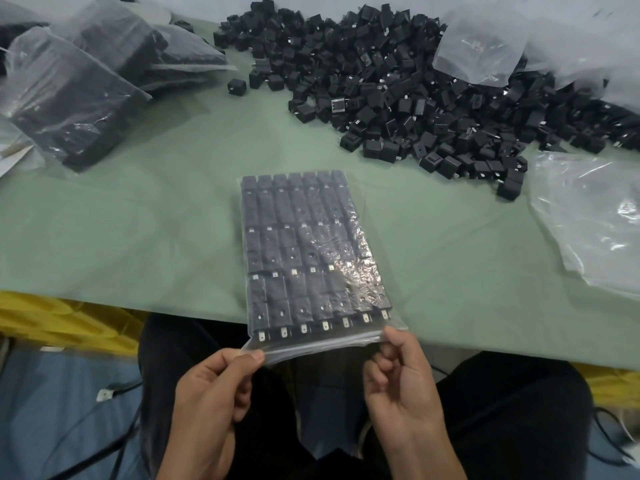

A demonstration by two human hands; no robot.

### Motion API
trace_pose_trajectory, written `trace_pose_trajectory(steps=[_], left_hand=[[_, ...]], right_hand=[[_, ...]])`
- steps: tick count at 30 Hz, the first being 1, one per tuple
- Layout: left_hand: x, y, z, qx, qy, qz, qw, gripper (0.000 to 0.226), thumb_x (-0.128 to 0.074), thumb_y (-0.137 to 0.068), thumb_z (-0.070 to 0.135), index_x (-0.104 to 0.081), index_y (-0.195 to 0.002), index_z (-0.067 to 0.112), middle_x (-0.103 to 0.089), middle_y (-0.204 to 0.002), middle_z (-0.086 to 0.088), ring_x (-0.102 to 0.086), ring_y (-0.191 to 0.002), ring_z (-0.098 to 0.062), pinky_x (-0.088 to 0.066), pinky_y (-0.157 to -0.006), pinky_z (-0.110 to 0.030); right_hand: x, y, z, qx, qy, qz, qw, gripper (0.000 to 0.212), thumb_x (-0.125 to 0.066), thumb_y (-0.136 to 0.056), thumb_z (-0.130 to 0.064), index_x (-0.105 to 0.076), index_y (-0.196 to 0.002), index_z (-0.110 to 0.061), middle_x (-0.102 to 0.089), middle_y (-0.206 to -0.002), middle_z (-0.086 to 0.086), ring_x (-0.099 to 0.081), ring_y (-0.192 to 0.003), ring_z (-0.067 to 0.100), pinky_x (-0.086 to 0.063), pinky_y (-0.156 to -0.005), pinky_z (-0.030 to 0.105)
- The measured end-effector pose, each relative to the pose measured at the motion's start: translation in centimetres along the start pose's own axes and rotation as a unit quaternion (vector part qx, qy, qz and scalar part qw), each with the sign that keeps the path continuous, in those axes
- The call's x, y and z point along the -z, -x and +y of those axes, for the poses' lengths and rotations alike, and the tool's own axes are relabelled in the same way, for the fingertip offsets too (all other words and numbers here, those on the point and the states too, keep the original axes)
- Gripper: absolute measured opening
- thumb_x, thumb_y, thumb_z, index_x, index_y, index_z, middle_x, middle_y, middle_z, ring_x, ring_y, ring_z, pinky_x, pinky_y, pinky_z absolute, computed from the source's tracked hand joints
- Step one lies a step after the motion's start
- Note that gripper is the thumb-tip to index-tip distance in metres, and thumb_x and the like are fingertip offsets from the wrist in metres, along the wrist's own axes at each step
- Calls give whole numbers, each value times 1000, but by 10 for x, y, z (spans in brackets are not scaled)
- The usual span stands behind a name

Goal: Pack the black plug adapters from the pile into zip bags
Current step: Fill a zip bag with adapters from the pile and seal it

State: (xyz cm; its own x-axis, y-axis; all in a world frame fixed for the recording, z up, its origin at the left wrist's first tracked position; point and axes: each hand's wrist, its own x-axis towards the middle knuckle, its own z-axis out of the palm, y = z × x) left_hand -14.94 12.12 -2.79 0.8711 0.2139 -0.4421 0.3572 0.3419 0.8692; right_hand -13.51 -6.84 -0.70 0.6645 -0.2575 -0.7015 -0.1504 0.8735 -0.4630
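Table (138,220): pale green cover. Loose pile of black plug adapters (398,81) across the far right, a few strays at its left edge. Zip bag (304,258) at centre, lying flat, packed with adapters in rows, mouth end overhanging the near edge. Filled bags (69,95) heaped far left. Empty clear bags (588,216) at right; another clear bag (481,46) lies on the pile.

Both hands are held over the lap, just off the near edge of the table (104,237). The left hand (214,386) pinches the near left corner of the zip bag (304,244) between thumb and forefinger. The right hand (398,379) pinches its near right corner, the other fingers curled.
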Motion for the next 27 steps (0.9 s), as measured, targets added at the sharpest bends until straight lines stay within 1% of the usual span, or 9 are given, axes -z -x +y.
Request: trace_pose_trajectory(steps=[4,12,15,18,21,22,24,25,27], left_hand=[[2,0,0,0,-11,-7,1000,20,-77,-58,27,-61,-54,15,-41,-51,-3,-34,-42,-8,-24,-34,-17],[6,-2,-1,18,-6,-9,1000,15,-74,-67,16,-64,-58,11,-42,-50,-3,-35,-41,-8,-24,-33,-16],[6,-4,-4,19,3,3,1000,28,-69,-80,6,-63,-54,14,-41,-50,-2,-34,-40,-8,-23,-33,-15],[8,-7,-5,25,22,25,999,34,-65,-86,5,-60,-54,16,-42,-51,-2,-38,-40,-8,-26,-32,-17],[-4,-1,-7,32,32,9,999,10,-74,-72,17,-71,-63,12,-54,-56,-6,-46,-43,-10,-31,-34,-19],[-11,1,-9,30,26,0,999,11,-76,-67,20,-73,-66,10,-58,-59,-8,-48,-45,-10,-31,-34,-20],[-25,6,-13,30,16,-24,999,12,-78,-64,21,-76,-66,9,-62,-62,-9,-51,-47,-10,-32,-34,-19],[-32,7,-13,34,18,-30,999,9,-78,-66,19,-77,-64,11,-63,-63,-9,-51,-47,-9,-32,-34,-19],[-38,7,-15,36,26,-22,999,14,-76,-73,13,-76,-59,10,-62,-61,-10,-50,-46,-9,-32,-34,-18]], right_hand=[[3,-1,-4,11,14,11,1000,23,-63,-83,-3,-53,-68,-17,-44,-53,-7,-34,-38,1,-25,-31,15],[6,-2,-9,17,-7,23,1000,27,-62,-85,-2,-52,-64,-17,-42,-53,-7,-33,-38,1,-24,-30,15],[9,-4,-10,35,8,42,998,23,-61,-86,-7,-52,-67,-17,-42,-54,-4,-34,-38,4,-24,-31,17],[17,-6,-15,82,56,49,994,21,-60,-92,-16,-61,-71,-13,-49,-59,-1,-40,-41,6,-30,-34,18],[27,-3,-10,82,114,31,990,31,-66,-92,-37,-69,-73,-12,-56,-59,2,-50,-46,10,-40,-38,20],[28,-1,-6,77,135,18,988,33,-68,-89,-42,-70,-75,-13,-58,-60,4,-52,-48,11,-42,-38,22],[26,3,0,70,175,-22,982,29,-71,-84,-42,-72,-73,-15,-59,-62,6,-55,-50,12,-45,-40,24],[24,5,0,69,195,-42,978,24,-72,-82,-38,-73,-71,-17,-59,-63,6,-55,-51,12,-46,-41,23],[22,6,-3,72,221,-68,970,16,-74,-77,-31,-73,-68,-18,-57,-63,5,-53,-51,10,-45,-42,22]])
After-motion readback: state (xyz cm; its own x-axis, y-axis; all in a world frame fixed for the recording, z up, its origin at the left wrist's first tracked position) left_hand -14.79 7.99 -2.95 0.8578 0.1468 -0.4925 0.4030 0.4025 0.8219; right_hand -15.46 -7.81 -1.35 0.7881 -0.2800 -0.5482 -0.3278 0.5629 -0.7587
